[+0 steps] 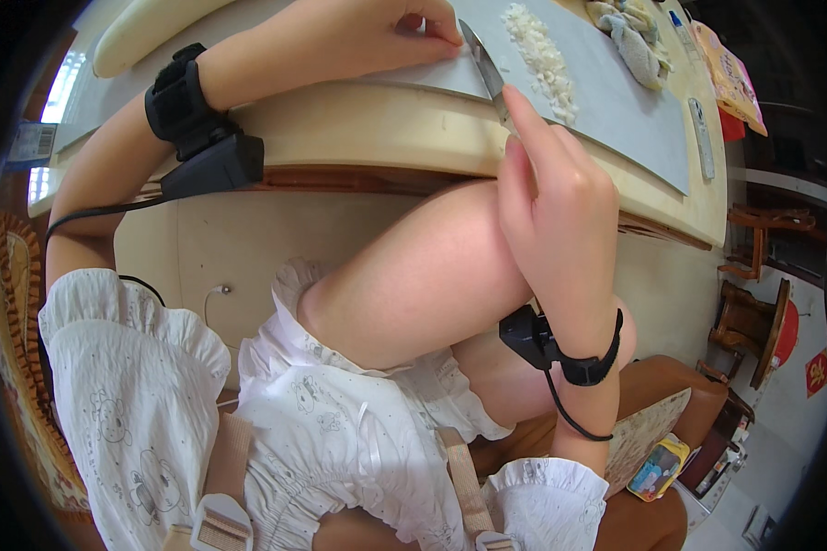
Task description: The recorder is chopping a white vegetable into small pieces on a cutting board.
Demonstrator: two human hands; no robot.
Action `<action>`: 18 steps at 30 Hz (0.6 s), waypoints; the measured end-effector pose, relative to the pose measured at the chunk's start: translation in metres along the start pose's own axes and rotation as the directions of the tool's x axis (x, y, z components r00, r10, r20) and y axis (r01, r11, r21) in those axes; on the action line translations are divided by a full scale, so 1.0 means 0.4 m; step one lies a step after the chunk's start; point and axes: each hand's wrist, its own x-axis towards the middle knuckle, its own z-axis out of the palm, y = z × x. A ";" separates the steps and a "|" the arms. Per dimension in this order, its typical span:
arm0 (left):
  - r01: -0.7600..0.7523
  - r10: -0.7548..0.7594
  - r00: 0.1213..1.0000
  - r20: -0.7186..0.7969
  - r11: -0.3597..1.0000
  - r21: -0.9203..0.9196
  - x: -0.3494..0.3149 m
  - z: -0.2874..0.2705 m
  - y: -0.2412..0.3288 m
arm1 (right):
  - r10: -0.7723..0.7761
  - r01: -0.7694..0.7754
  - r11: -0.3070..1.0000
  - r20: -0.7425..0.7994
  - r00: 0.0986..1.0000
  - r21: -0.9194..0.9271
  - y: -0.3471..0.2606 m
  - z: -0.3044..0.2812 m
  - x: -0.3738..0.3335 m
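A small knife (487, 69) is in my right hand (565, 188), its blade pointing up and away over the table's near edge. My right index finger lies stretched along the back of the knife. Just left of the blade is my left hand (390, 37), fingers curled and tips pressed down at the mat; whatever they pinch is too small or hidden to make out. Right of the knife, a long heap of chopped white pieces (539, 64) lies on the grey mat (629, 129). A long, pale, rounded thing (147, 35), perhaps a white vegetable, rests at the far left.
A crumpled cloth (636, 46) lies past the white heap. Along the table's right side are a grey strip-like object (701, 138) and an orange-pink package (728, 78). The cream table edge (340, 129) runs just above my raised knee. A brown seat (680, 386) is at right.
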 end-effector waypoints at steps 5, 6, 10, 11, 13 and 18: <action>-0.015 0.014 1.000 0.010 0.999 0.047 -0.002 -0.006 0.001 | 0.011 -0.010 0.998 0.009 1.000 -0.061 -0.011 0.010 0.007; 0.021 -0.021 1.000 0.016 0.999 0.025 0.000 -0.008 0.008 | 0.010 -0.009 0.998 0.009 1.000 -0.063 -0.010 0.012 0.007; 0.039 -0.039 0.999 0.027 0.999 0.004 0.006 -0.014 0.019 | 0.020 -0.019 0.997 0.013 1.000 -0.072 -0.010 0.015 0.010; 0.035 -0.035 0.999 0.026 0.999 0.004 0.006 -0.014 0.021 | 0.023 -0.022 0.996 0.014 1.000 -0.088 -0.011 0.014 0.008; 0.048 -0.048 0.999 0.015 0.999 -0.006 0.004 -0.012 0.020 | 0.024 -0.023 0.994 0.010 1.000 -0.103 -0.009 0.015 0.003; 0.079 -0.080 0.996 0.044 0.997 0.026 0.005 -0.010 0.015 | 0.036 -0.036 0.999 -0.019 0.999 0.013 -0.005 0.000 -0.012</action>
